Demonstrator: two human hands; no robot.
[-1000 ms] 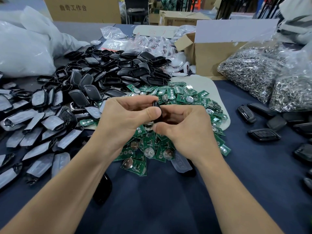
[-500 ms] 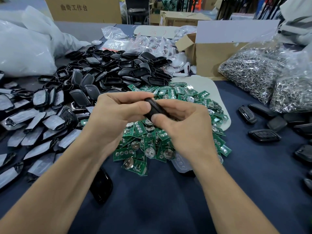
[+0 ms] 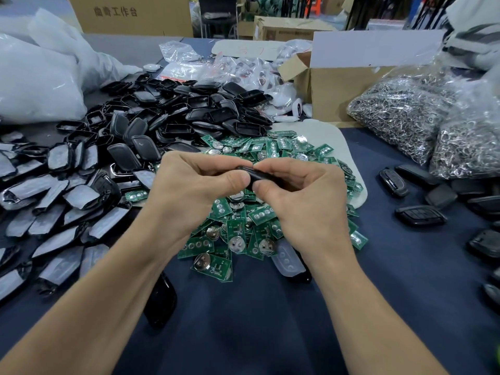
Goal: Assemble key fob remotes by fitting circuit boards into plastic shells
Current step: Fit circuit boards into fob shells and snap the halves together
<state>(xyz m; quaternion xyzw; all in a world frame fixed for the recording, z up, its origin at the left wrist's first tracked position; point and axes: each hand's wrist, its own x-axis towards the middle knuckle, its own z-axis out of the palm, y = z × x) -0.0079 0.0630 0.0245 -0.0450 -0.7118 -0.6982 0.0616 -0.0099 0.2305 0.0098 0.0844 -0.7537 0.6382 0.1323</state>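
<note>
Table (image 3: pixel 243 334) in navy cloth, circuit boards (image 3: pixel 284 150) heaped, box (image 3: pixel 338 87) behind

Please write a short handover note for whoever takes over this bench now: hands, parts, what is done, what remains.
Left hand and right hand both pinch one black plastic fob shell above the heap of green circuit boards. Whether a board sits inside cannot be seen.
Empty black shell halves are piled behind-left; closed black fobs lie right on the dark blue cloth.
Remaining: many boards and shells.

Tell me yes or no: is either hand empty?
No, the left hand and right hand both pinch the black shell above the circuit boards.
</note>
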